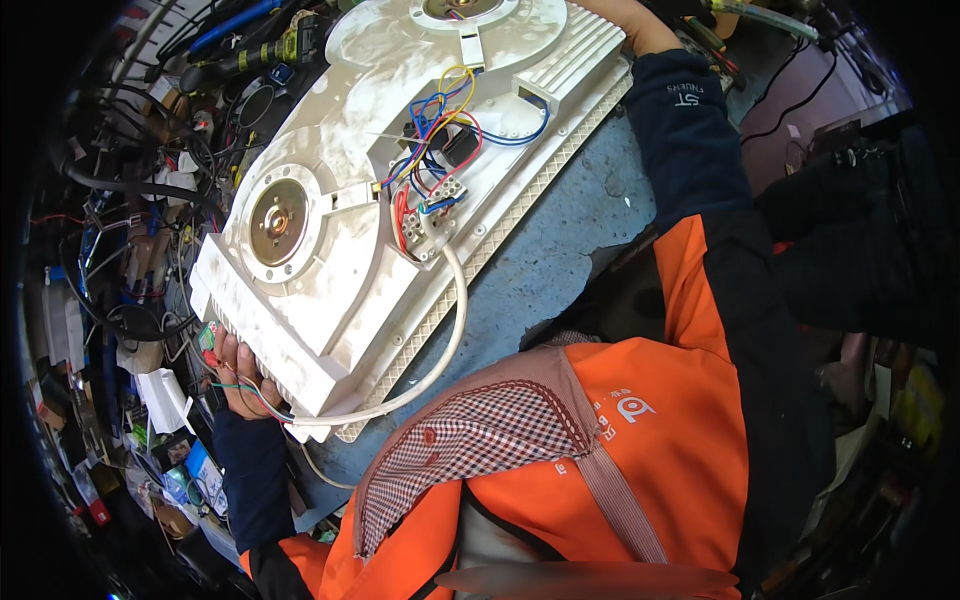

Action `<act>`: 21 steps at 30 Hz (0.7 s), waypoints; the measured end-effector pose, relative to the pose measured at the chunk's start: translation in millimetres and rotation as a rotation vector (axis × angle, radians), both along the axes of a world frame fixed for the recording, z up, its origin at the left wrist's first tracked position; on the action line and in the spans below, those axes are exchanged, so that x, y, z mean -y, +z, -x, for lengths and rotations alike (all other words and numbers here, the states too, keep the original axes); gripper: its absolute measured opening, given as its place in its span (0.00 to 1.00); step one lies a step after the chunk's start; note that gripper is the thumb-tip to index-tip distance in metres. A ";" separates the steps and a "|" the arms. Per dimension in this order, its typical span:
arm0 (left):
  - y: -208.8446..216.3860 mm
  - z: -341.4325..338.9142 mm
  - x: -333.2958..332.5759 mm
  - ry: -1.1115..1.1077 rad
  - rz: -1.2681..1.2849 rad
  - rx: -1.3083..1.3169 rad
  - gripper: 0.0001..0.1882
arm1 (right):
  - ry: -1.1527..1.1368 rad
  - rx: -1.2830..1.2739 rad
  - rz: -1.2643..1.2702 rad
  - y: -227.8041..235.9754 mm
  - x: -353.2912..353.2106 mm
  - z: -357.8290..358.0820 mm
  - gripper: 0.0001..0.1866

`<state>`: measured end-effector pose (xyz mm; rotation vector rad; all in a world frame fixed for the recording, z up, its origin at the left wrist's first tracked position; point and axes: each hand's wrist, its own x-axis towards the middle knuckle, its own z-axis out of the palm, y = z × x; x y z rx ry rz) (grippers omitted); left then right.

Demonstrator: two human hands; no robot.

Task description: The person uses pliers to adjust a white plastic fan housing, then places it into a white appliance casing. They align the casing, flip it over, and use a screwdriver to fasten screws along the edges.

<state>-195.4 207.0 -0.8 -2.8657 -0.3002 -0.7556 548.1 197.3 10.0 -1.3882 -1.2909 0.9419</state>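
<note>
A large, dirt-smudged white plastic housing [330, 330] lies slanted in front of me, with a round metal motor plate [277, 222] at its near left and a second one at the top edge of the view. Its open middle bay shows blue, red and yellow wires [440, 120], a black box-shaped part [460, 147] and a white terminal block [415, 228]. From there a white cable [458, 300] curves down to the near left corner, ending in thin coloured wires. My left hand [245, 378] is closed on that left end. At the far right end my right hand [640, 25] grips the housing, its fingers partly hidden.
Beneath the housing is a worn blue bench top [560, 230]. Cables, tools and small parts crowd the left side, among them a yellow-green and black power tool [275, 50]. Black cords [800, 95] hang at the upper right. My checkered apron [470, 430] borders the bench.
</note>
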 end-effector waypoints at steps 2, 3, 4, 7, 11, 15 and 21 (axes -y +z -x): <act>5.9 -0.4 2.1 -0.009 0.021 -0.009 0.33 | -0.031 0.095 0.008 5.4 3.5 5.5 0.14; 8.1 0.7 1.0 0.008 0.025 -0.078 0.33 | -0.050 0.145 0.013 10.7 8.1 9.7 0.14; 10.6 4.4 0.0 0.025 0.028 -0.148 0.33 | -0.032 0.082 0.000 15.8 14.9 13.3 0.14; 14.3 16.1 6.6 0.099 0.089 -0.245 0.34 | 0.001 0.016 0.010 22.9 29.2 16.1 0.14; 42.0 -4.4 16.2 -0.016 -0.064 -0.339 0.31 | -0.130 0.283 0.003 32.9 36.6 15.9 0.15; 47.3 -12.2 50.2 0.079 0.007 -0.332 0.32 | -0.480 0.146 -0.498 56.5 62.6 21.9 0.15; 75.4 2.8 122.2 0.351 0.219 -0.267 0.23 | -0.631 -0.020 -1.198 94.4 196.0 83.0 0.14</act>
